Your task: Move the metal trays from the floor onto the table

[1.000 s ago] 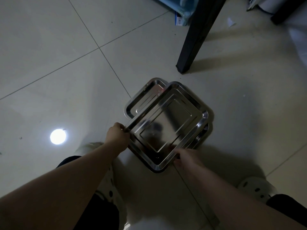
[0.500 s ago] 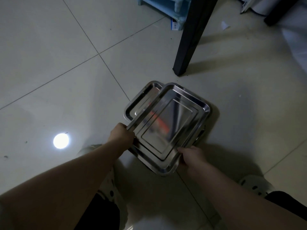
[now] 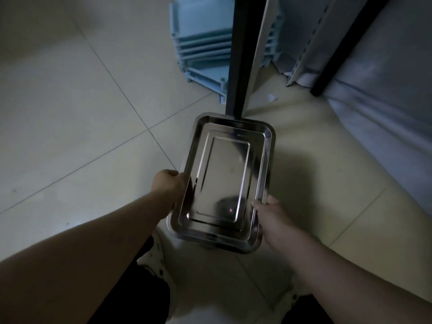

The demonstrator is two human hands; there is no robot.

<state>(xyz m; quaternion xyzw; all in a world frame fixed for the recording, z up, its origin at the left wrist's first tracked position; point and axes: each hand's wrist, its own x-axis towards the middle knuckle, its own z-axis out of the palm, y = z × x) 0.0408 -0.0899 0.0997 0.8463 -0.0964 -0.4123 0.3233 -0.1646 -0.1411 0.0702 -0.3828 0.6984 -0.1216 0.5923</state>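
Steel trays (image 3: 222, 181), stacked, were off the floor just short of the black table leg (image 3: 240, 54). Left hand (image 3: 169, 185) and right hand (image 3: 268, 211) clenched opposite long rims. Rigid, light, probably slick; rims were the hold.

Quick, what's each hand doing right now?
Left hand: closed on the left edge of the stacked metal trays.
Right hand: closed on the stack's right edge.

Glossy metal trays (image 3: 222, 178), smooth floor tiles (image 3: 70, 113)
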